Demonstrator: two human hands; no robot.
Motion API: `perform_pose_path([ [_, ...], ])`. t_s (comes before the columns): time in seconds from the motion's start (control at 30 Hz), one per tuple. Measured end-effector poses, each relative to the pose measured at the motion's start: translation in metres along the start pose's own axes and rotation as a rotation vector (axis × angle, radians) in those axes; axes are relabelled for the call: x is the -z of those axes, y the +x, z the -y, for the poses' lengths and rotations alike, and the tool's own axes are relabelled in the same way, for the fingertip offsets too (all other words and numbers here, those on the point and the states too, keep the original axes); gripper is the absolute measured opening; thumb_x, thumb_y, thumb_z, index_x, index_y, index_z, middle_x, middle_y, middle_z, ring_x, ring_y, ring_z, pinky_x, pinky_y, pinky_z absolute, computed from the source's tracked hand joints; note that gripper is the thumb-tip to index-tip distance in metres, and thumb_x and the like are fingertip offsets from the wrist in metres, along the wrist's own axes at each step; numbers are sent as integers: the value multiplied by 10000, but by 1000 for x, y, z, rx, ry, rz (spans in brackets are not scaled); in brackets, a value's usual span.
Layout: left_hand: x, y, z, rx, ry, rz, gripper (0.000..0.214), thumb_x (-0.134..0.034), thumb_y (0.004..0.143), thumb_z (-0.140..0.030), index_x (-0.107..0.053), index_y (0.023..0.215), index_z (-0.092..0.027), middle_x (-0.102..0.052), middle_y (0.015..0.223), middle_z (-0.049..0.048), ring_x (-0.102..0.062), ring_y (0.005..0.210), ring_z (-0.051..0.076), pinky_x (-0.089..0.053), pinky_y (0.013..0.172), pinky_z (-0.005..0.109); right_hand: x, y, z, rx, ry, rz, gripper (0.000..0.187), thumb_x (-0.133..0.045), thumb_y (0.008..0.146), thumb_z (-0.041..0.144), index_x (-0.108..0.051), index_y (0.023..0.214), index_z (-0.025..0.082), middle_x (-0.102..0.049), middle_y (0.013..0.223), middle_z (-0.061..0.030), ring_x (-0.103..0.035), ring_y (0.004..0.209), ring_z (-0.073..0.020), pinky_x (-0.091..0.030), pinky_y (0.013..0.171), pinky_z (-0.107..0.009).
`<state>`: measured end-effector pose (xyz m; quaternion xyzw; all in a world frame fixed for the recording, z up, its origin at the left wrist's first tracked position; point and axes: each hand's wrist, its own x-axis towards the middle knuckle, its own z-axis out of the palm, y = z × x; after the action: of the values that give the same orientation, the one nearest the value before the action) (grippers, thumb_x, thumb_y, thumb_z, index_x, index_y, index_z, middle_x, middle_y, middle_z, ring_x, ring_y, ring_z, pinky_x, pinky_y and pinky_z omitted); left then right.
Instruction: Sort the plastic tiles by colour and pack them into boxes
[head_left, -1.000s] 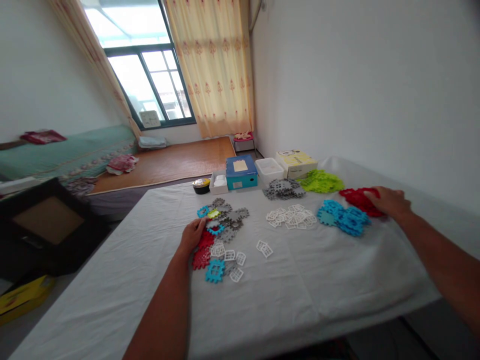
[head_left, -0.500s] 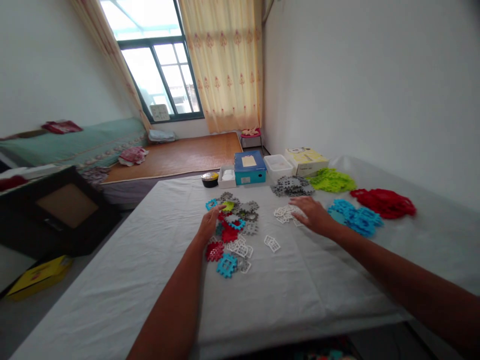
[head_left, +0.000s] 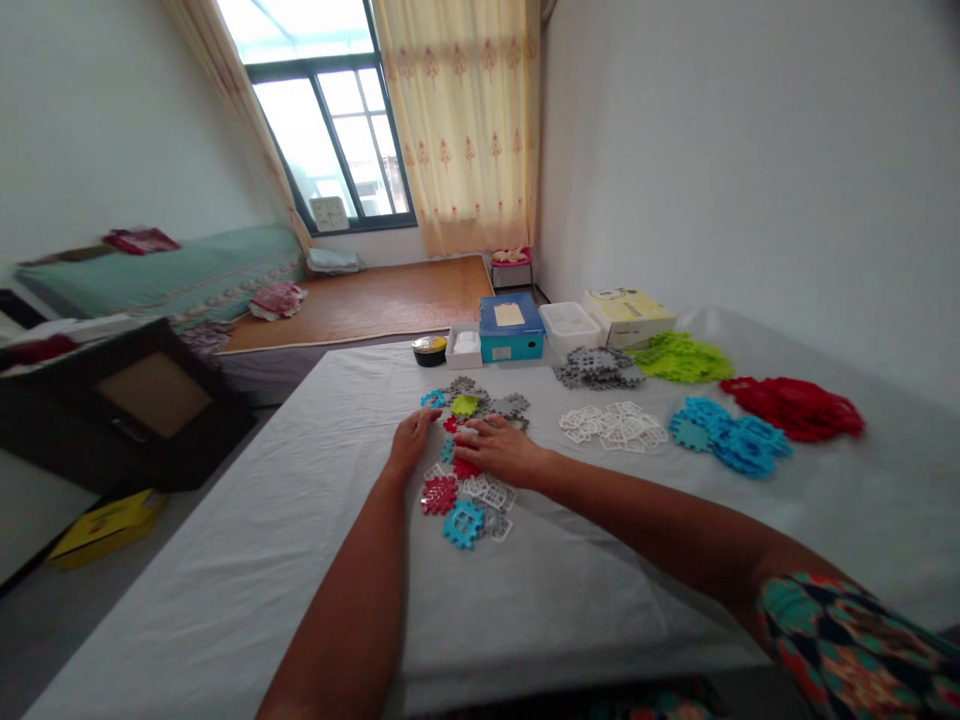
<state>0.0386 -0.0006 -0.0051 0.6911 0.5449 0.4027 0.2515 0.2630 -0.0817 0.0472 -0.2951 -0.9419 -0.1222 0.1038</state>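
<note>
A mixed pile of flat plastic building tiles lies on the table in front of me. My right hand (head_left: 496, 450) reaches over its middle, fingers stretched out and touching the tiles, which it partly hides. At the pile's left edge rests my left hand (head_left: 411, 442), fingers loosely extended and nothing seen in them. Around the hands are a lime tile (head_left: 465, 404), a red tile (head_left: 439, 495), a blue tile (head_left: 463, 524), grey tiles (head_left: 512, 404) and white lattice tiles (head_left: 489, 491).
Sorted to the right lie white tiles (head_left: 613, 426), blue tiles (head_left: 727, 436), red tiles (head_left: 793, 408), lime tiles (head_left: 681, 357) and grey tiles (head_left: 598, 368). Behind stand a blue box (head_left: 511, 330), a clear plastic tub (head_left: 568, 325), a yellow-white box (head_left: 628, 315) and a black round container (head_left: 430, 350).
My right hand has moved left from the white tiles to the mixed pile. The loose white tiles between the piles are gone from there, and the white group looks wider. My left hand stays beside the pile.
</note>
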Motion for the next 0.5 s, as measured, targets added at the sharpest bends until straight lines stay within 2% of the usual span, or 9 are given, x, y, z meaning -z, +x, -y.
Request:
perform_pose_path([
  [0.1, -1, 1, 2, 1, -11, 5, 598, -319, 901, -562, -717, 1039, -137, -728, 1054, 114, -659, 1013, 242, -479, 935, 368, 6, 5, -6, 20, -10, 68, 203, -490, 949, 238, -620, 1103, 221, -644, 1188, -78, -513, 1081, -223, -423, 844, -353],
  [0.23, -2, 1, 3, -3, -11, 14, 597, -317, 901, -568, -719, 1030, -146, -733, 1041, 103, -665, 997, 234, -483, 927, 359, 19, -5, -7, -93, 85, -12, 188, -526, 929, 213, -642, 1078, 224, -691, 1072, -74, -530, 1052, -222, -409, 852, -350],
  [0.4, -2, 2, 4, 6, 23, 22, 586, -321, 900, -565, -718, 1033, -155, -732, 1052, 100, -661, 1018, 235, -476, 942, 359, 27, -31, -10, -325, 464, -204, 207, -580, 883, 179, -670, 1061, 233, -711, 1025, -31, -601, 938, -174, -440, 843, -297],
  [0.5, 0, 2, 4, -7, 49, 35, 577, -318, 905, -550, -716, 1042, -157, -729, 1061, 100, -660, 1022, 233, -471, 950, 355, 21, -49, -18, -450, 666, -202, 244, -577, 851, 140, -666, 1063, 224, -712, 1005, -14, -633, 821, -146, -474, 778, -273],
])
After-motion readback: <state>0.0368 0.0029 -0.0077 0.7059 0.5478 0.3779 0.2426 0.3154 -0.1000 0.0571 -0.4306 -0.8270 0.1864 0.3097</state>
